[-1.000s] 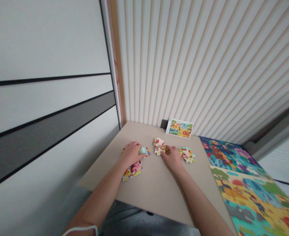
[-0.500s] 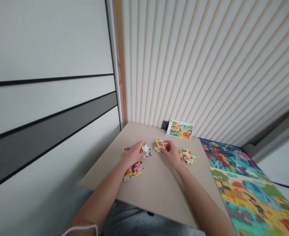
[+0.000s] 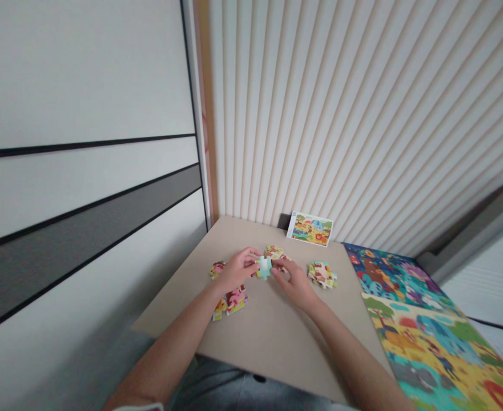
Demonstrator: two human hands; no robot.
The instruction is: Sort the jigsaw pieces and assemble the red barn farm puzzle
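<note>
Clamping a flat, pale-turquoise, tabbed jigsaw piece (image 3: pixel 264 268) in the fingers of the left hand (image 3: pixel 236 268), over the smooth beige table (image 3: pixel 272 325); holding the right hand (image 3: pixel 293 279) curled close beside, impossible to tell whether gripping; ideally pinching lightly, leaving tabs uncovered.

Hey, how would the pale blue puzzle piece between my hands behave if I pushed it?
The pale blue puzzle piece seems stiff, showing no visible sag. It's likely light, being small next to your left hand. Its flat, knobbed outline suggests it would slide rather than roll.
</note>
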